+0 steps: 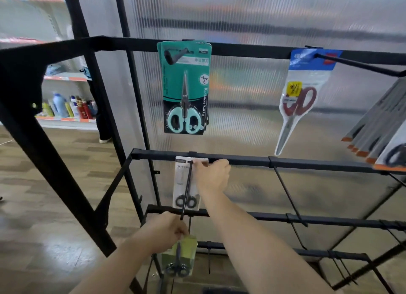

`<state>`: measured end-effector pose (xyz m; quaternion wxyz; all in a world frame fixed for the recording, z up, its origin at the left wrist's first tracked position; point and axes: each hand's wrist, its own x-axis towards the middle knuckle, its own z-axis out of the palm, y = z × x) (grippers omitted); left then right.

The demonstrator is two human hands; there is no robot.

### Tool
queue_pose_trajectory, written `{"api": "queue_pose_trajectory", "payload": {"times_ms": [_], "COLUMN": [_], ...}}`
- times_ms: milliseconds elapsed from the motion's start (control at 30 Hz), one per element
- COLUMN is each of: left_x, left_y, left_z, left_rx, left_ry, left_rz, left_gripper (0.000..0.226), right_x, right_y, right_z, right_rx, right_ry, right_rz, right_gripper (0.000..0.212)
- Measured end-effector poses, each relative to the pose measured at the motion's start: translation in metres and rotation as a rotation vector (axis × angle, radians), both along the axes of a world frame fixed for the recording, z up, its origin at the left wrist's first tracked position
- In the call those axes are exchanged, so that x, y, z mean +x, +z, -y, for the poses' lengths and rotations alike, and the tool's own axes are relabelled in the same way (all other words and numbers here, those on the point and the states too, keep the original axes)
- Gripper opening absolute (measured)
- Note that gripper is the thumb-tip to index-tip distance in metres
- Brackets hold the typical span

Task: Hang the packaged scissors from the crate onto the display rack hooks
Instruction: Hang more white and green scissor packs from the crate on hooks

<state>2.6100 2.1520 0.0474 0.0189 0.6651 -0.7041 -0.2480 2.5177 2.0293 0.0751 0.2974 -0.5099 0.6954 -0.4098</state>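
Currently pinching top edge of white pack (179, 180) with right hand (212, 176), pack at back of hook (186, 190) on second bar (241, 162). Left hand (168, 232) fingers curled, gripping top of green pack (189, 245) just below hook tip. Risk: missing the hang hole, or dragging white pack forward on withdrawal. Above: teal packs (184, 85), red scissors (301, 100). Crate out of view.

Right hand (212, 175) pinches top edge of white scissors pack (179, 183), which sits on the second-rail hook (186, 190). Left hand (162, 232) grips green scissors pack (182, 256) by its top, lower down. Top rail (252, 49): teal packs (185, 89), red-handled pack (298, 104) (blades down).
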Motion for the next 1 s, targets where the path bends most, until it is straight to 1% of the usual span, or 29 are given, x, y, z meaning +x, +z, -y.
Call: {"api": "queue_pose_trajectory", "payload": {"times_ms": [33, 67, 133, 200, 300, 333, 400, 500, 600, 667, 700, 800, 867, 1000], "left_x": [-0.004, -0.009, -0.024, -0.043, -0.077, -0.089, -0.115, -0.157, -0.188, -0.198, -0.202, -0.212, -0.218, -0.227], "left_y": [0.0, 0.0, 0.004, 0.011, 0.029, 0.035, 0.045, 0.058, 0.065, 0.066, 0.066, 0.068, 0.069, 0.071], "left_z": [0.001, 0.003, 0.005, 0.01, 0.019, 0.021, 0.025, 0.024, 0.017, 0.011, 0.009, 0.002, 0.001, 0.005], "left_rx": [-0.006, -0.019, -0.053, -0.099, -0.168, -0.199, -0.262, -0.307, -0.373, -0.431, -0.463, -0.516, -0.553, -0.556], "left_ry": [-0.013, -0.028, -0.043, -0.067, -0.061, -0.054, -0.054, -0.105, -0.16, -0.143, -0.143, -0.173, -0.149, -0.028], "left_rz": [0.012, 0.02, 0.003, -0.025, -0.089, -0.115, -0.153, -0.169, -0.103, -0.107, -0.131, -0.156, -0.14, -0.174], "left_gripper": [0.028, 0.028, 0.028, 0.026, 0.025, 0.024, 0.023, 0.028, 0.03, 0.03, 0.028, 0.026, 0.027, 0.027], "right_x": [-0.005, -0.013, -0.04, -0.077, -0.13, -0.146, -0.177, -0.218, -0.256, -0.28, -0.29, -0.307, -0.309, -0.312], "right_y": [-0.001, -0.004, -0.015, -0.028, -0.038, -0.04, -0.043, -0.048, -0.053, -0.055, -0.055, -0.06, -0.062, -0.06], "right_z": [0.001, 0.0, -0.002, -0.007, -0.018, -0.021, -0.025, -0.028, -0.031, -0.035, -0.037, -0.04, -0.046, -0.057], "right_rx": [0.057, 0.107, 0.201, 0.317, 0.54, 0.563, 0.551, 0.538, 0.556, 0.577, 0.587, 0.619, 0.637, 0.584], "right_ry": [0.007, 0.03, 0.128, 0.273, 0.423, 0.44, 0.46, 0.455, 0.441, 0.406, 0.386, 0.356, 0.347, 0.471], "right_rz": [0.022, 0.047, 0.047, 0.017, 0.182, 0.21, 0.195, 0.122, 0.049, 0.052, 0.064, 0.086, 0.083, -0.027], "right_gripper": [0.059, 0.056, 0.038, 0.024, 0.006, 0.011, 0.018, 0.017, 0.023, 0.019, 0.021, 0.024, 0.023, 0.022]}}
